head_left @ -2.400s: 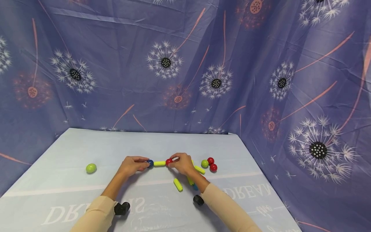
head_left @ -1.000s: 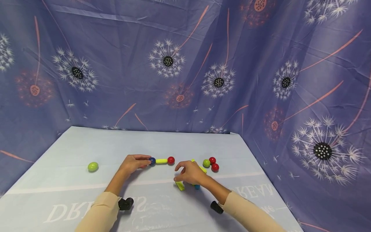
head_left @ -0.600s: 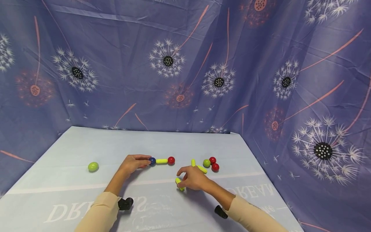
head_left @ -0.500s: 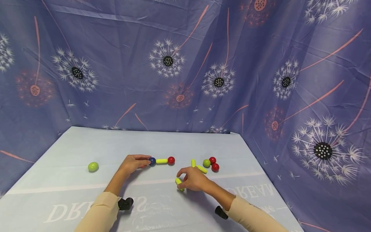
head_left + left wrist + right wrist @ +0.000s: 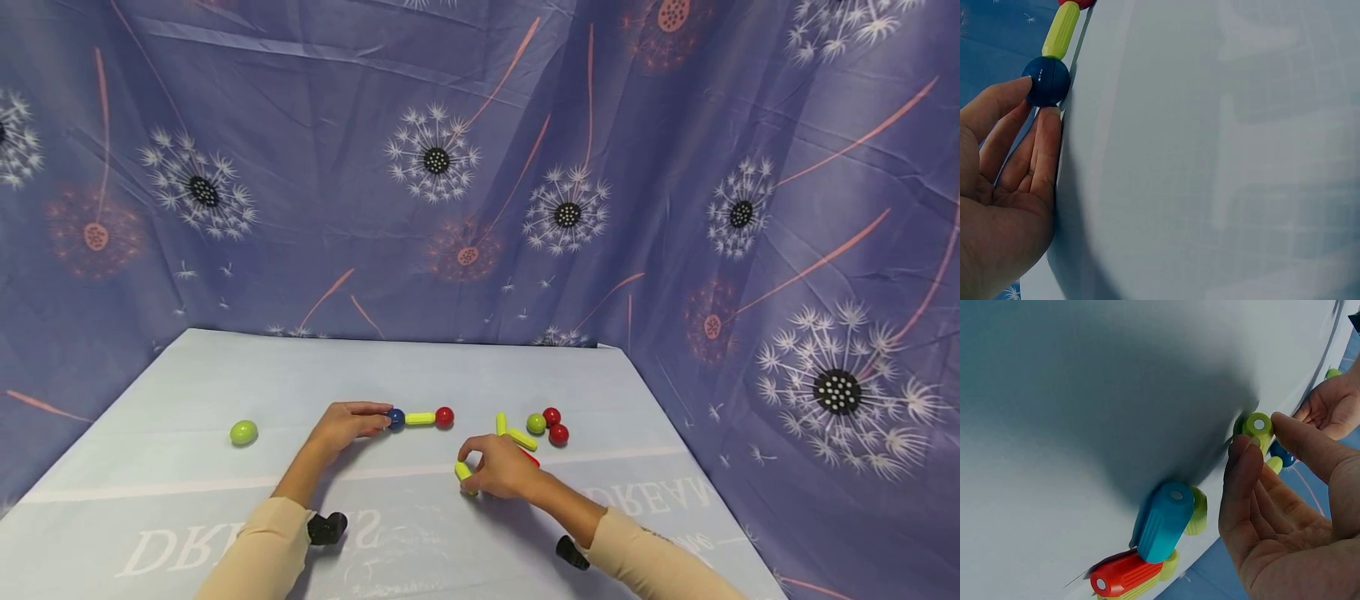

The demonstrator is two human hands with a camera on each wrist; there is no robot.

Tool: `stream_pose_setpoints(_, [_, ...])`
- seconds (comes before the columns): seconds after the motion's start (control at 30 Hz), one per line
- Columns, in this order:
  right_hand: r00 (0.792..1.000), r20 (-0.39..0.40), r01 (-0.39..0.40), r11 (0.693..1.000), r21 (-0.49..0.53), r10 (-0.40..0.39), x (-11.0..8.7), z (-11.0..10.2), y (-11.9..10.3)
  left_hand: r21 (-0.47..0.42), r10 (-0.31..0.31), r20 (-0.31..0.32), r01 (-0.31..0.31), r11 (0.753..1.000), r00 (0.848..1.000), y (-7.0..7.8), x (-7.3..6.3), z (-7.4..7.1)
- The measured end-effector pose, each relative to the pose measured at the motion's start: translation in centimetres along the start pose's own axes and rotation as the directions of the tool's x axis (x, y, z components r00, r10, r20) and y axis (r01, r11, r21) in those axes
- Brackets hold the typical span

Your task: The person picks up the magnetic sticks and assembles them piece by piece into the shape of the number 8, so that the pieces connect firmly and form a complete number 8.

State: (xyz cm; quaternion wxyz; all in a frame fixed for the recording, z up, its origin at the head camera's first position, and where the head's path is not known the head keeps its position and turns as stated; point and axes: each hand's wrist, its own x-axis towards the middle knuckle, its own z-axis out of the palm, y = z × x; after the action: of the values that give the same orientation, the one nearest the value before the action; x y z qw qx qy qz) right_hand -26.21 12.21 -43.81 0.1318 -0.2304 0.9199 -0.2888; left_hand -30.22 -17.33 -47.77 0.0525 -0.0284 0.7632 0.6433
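A yellow-green rod [image 5: 462, 472] sits in the right half of the surface [image 5: 405, 533], well in from its right edge, between thumb and forefinger of the right hand [image 5: 501, 467], which has narrowed to the rod's thickness. Nearer the far edge, the left hand [image 5: 341, 427] pinches a blue ball [image 5: 396, 419] in line with a second rod [image 5: 420, 419] and a red ball [image 5: 445, 417]. That right-hand hold looks like fingertips only, so an uneven squeeze could roll the rod free; a tug on the blue ball could part the line. A careless wrist could also knock the blue rod [image 5: 1166, 519] and red rod [image 5: 1125, 575] close by. The right hand hides the blue rod from the head view — only the right wrist view shows it — and the surface's near edge is cut off; whether the pinched rod touches the surface is hard to tell.
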Motion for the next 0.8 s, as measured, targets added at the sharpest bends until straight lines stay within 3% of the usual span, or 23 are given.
stream_pose_setpoints(0.8, [1.000,-0.012,-0.026,0.999,-0.028,0.026,0.55,0.59,-0.02,-0.005,-0.023,-0.003,0.023,1.000,1.000,-0.14,0.11,0.19])
